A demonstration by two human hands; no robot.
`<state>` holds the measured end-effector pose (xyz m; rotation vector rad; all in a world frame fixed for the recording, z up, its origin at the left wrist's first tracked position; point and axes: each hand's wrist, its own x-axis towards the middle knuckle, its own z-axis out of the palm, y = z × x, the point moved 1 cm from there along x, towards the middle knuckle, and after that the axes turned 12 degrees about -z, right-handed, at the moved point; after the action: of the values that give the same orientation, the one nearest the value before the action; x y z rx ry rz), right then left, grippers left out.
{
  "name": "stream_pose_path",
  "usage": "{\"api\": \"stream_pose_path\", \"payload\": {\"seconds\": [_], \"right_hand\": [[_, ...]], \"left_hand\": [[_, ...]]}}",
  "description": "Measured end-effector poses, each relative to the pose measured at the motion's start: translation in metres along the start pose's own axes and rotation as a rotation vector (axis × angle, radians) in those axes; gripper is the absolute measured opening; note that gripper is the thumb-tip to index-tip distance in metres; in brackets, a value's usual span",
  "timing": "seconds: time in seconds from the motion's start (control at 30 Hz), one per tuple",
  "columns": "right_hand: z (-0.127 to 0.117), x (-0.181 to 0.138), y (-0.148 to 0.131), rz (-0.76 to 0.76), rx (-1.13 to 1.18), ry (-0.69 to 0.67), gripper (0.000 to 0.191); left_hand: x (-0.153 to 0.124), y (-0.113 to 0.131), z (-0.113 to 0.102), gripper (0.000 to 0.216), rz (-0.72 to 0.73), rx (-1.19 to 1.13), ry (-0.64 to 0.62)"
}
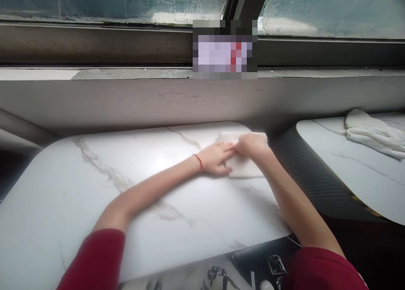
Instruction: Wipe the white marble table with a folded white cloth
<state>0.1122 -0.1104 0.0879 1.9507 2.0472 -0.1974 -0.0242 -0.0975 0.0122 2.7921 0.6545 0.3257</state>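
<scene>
A white cloth [248, 168] lies at the far right part of a white marble-patterned table [152, 172]. My left hand [218, 158], with a thin red string bracelet at its wrist, rests flat with its fingers stretched out over the cloth's left edge. My right hand [251, 145] is closed on the upper part of the cloth, slightly blurred. The two hands meet at the fingertips, and the right fingers are partly hidden from above.
On a second marble-patterned table [351, 159] at the right lies a crumpled white cloth item [376, 134]. A dark ribbed surface [303, 176] shows between the tables. Behind the near table stand a pale wall [126, 98] and windows [110, 3]. A blurred-out card [218, 53] is at the sill.
</scene>
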Motion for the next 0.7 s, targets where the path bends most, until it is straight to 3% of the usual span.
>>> {"api": "stream_pose_path", "payload": {"seconds": [0.17,0.27,0.4,0.53,0.7], "right_hand": [[0.032,-0.096,-0.001,0.008,-0.086,-0.196,0.041],[0.034,-0.138,-0.017,-0.059,-0.124,-0.310,0.041],[0.026,-0.159,-0.036,-0.185,-0.117,-0.354,0.036],[0.021,-0.144,-0.043,-0.330,-0.051,-0.258,0.037],[0.010,-0.092,-0.057,-0.450,0.209,-0.074,0.038]], "left_hand": [[-0.009,0.059,0.001,0.040,0.249,-0.024,-0.061],[-0.026,0.104,0.001,0.020,0.219,0.046,-0.110],[-0.050,0.142,-0.001,0.025,0.076,0.162,-0.161],[-0.064,0.138,-0.012,0.019,-0.155,0.287,-0.253],[-0.076,0.085,-0.037,0.021,-0.470,0.329,-0.288]]}}
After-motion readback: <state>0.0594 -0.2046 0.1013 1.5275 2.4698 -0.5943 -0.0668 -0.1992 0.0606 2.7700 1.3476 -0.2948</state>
